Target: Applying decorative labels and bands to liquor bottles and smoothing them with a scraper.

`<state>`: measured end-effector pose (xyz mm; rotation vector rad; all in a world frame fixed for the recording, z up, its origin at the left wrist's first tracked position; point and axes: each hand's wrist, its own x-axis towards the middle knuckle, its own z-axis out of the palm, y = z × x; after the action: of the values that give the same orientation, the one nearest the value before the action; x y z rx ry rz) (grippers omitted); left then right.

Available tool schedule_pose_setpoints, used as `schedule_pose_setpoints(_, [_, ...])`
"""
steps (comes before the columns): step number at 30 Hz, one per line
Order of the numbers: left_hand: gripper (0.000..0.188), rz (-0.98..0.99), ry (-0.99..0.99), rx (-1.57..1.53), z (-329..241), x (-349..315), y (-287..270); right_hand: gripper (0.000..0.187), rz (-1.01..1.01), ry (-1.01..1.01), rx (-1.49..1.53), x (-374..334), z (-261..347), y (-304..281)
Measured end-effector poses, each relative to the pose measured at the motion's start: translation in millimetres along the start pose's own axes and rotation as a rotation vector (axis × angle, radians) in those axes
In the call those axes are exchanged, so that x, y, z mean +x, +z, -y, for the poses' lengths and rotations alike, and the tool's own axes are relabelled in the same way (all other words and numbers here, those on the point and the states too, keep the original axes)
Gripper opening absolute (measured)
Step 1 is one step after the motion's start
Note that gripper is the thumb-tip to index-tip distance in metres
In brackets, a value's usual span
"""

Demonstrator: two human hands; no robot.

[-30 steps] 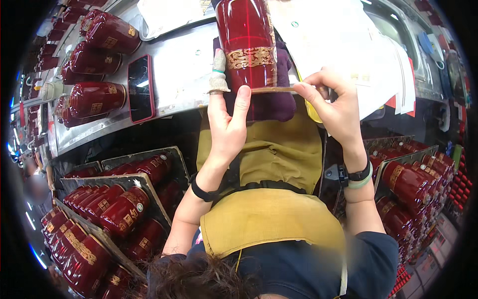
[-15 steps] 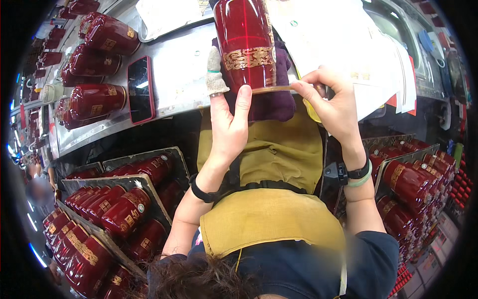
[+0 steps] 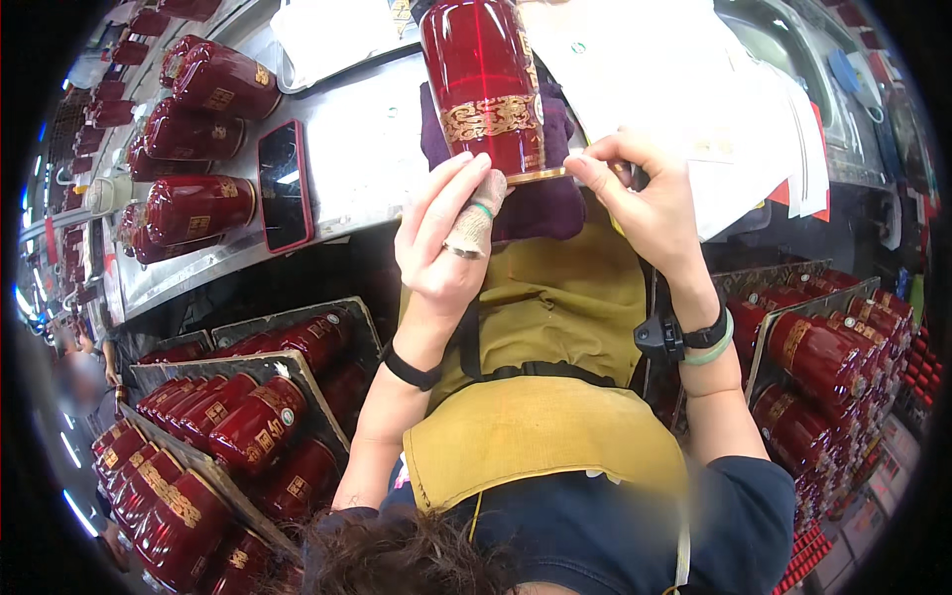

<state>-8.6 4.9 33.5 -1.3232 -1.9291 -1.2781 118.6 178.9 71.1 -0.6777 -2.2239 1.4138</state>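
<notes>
Red bottle [image 3: 483,61] on purple cloth [image 3: 547,213], near edge of counter [image 3: 359,149]. Right hand [image 3: 650,203] pinching gold strip [image 3: 540,177]; left hand [image 3: 436,243] at bottle's base, grip unclear.

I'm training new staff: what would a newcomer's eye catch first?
First, a red bottle lies at top centre on purple cloth, left hand and right hand at the gold strip by its near end. Similar bottles crowd the lower left and right. A yellow apron shows at lower centre.
</notes>
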Motion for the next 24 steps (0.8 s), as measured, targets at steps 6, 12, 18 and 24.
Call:
schedule_pose_setpoints(6, [0.029,-0.024,-0.062,-0.042,10.7,-17.0,4.6,0.019,0.023,-0.009,0.008,-0.4,-3.1,-6.8])
schedule_pose_setpoints(12, [0.030,-0.047,-0.088,-0.013,11.0,-24.5,6.9,0.017,0.044,0.049,0.049,1.2,-7.8,-5.9])
schedule_pose_setpoints(18, [0.032,-0.100,-0.073,-0.020,12.3,-28.4,15.6,0.018,0.052,0.051,0.040,4.3,-14.3,-2.8])
schedule_pose_setpoints(24, [0.033,-0.087,-0.078,0.068,4.9,-27.4,11.4,0.018,0.049,0.029,0.037,3.4,-11.2,-2.2])
